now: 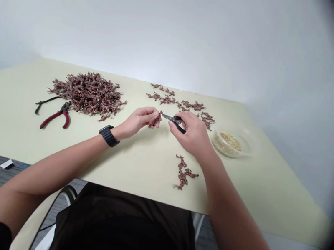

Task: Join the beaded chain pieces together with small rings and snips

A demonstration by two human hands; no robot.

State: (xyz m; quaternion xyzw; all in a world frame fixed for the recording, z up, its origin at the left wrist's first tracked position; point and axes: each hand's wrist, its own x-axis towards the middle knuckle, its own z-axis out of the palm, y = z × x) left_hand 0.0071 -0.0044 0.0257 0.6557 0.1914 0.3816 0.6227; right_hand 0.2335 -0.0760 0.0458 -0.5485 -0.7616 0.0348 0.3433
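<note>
My left hand (137, 122) is up off the table, its fingertips pinched together on a small brown sprig (156, 119), which sticks out just past them toward my other hand. My right hand (191, 135) has its fingers curled closed around the black handles of a small pair of scissors (172, 119). The metal tips point left and end right beside the sprig, though I can't tell whether they are touching it. My hands are close together above the middle of the pale green table (40, 143).

Beyond my left hand sits a big heap of brown sprigs (88, 93), with red-handled pliers (57, 116) and a black-handled tool (45, 101) near it. More sprigs lie in a loose scatter (177, 101) ahead of my hands, and a small bunch (183, 172) lies nearer me, below my right hand. A clear plastic bowl (232, 143) of small golden bits sits to the right. A black watch (108, 135) is on my left wrist.
</note>
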